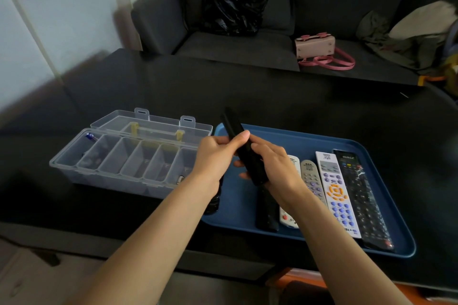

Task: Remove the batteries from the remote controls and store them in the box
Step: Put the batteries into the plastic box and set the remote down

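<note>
Both my hands hold a slim black remote [236, 132] tilted above the left part of the blue tray [309, 142]. My left hand [214, 156] grips its middle with the thumb pressed on top; my right hand [272, 163] wraps its lower end. Several more remotes lie side by side in the tray: a black one [266, 210], a white one [288, 220], a grey one [312, 181], a white one with orange and blue buttons [338, 195] and a long black one [364, 195]. The clear compartment box [119, 163] stands open to the left, with a blue battery [91, 136] in its leftmost cell.
Everything sits on a black table [272, 96]. Another dark object [213, 203] lies under my left wrist at the tray's left edge. Behind the table is a dark sofa with a black plastic bag [230, 10], a pink handbag [317, 48] and some clothes [416, 30].
</note>
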